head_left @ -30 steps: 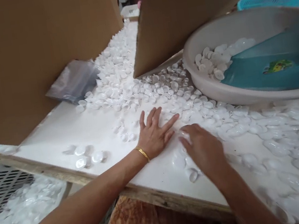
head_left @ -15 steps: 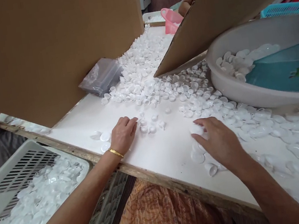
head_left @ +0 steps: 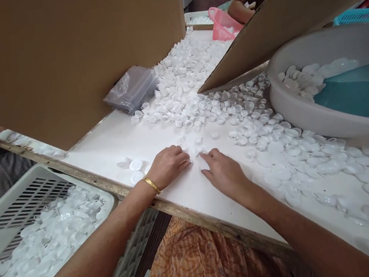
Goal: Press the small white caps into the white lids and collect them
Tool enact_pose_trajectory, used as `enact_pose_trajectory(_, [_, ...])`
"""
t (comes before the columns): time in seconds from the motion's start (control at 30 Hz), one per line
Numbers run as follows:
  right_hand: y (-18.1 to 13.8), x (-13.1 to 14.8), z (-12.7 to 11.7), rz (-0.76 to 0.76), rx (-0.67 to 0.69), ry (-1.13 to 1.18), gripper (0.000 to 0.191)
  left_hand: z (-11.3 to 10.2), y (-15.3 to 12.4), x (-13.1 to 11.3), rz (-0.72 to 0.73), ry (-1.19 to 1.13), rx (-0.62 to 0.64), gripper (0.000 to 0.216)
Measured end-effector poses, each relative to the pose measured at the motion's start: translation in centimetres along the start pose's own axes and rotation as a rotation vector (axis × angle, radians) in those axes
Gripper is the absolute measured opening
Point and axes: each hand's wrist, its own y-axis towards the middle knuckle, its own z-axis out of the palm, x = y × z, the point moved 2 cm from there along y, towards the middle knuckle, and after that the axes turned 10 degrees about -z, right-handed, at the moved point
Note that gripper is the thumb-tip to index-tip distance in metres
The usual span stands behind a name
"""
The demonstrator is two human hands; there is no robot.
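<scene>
Standing along the left side of the table (head_left: 91, 145), a tall cardboard sheet (head_left: 65, 59) walls off the far left, while a tilted cardboard panel (head_left: 259, 37) blocks part of the far right beside a grey basin (head_left: 291, 113) with a teal scoop (head_left: 348, 95) in it. Between the two boards a heap of small white cups (head_left: 188, 103) stretches toward the far end, a packet of clear bags (head_left: 133, 88) at its left edge; a slotted basket (head_left: 5, 225) heaped with white pieces sits at near left, below the table edge. A few loose cups (head_left: 199, 141) lie just beyond and between the left hand (head_left: 170, 166) and the right hand (head_left: 226, 171). The left fingers are bent and bunched; what they grip, if anything, is hard to tell. The right thumb and forefinger are parted, the forefinger's tip at one loose cup.
</scene>
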Motion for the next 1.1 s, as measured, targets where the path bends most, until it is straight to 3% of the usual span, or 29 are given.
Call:
enact_pose_trajectory(0.13, [-0.7, -0.9, -0.2, 0.021, -0.1, 0.135, 0.038, 0.6, 0.6, -1.2, 0.013, -0.065, 0.01, 0.037])
enact_pose_trajectory(0.3, [-1.2, -0.1, 0.0, -0.041, -0.191, 0.246, 0.038, 0.3, 0.5, -0.1, -0.25, -0.242, -0.176, 0.038])
enact_pose_trajectory(0.47, [-1.0, 0.3, 0.7, -0.06, -0.188, 0.238, 0.038, -1.0, -0.4, 0.3, -0.366, -0.317, -0.249, 0.036])
enact_pose_trajectory(0.7, [-0.6, 0.7, 0.9, -0.091, -0.18, 0.253, 0.037, -0.3, 0.0, -2.7, -0.384, -0.338, -0.123, 0.027])
enact_pose_trajectory(0.87, [0.0, 0.1, 1.7, -0.105, -0.225, 0.375, 0.037, 0.5, 0.7, -2.9, -0.471, -0.373, -0.085, 0.027])
enact_pose_trajectory(1.1, [-0.6, -0.8, 2.3, -0.068, -0.262, 0.515, 0.038, 0.8, 1.2, -3.4, -0.457, -0.401, -0.026, 0.023])
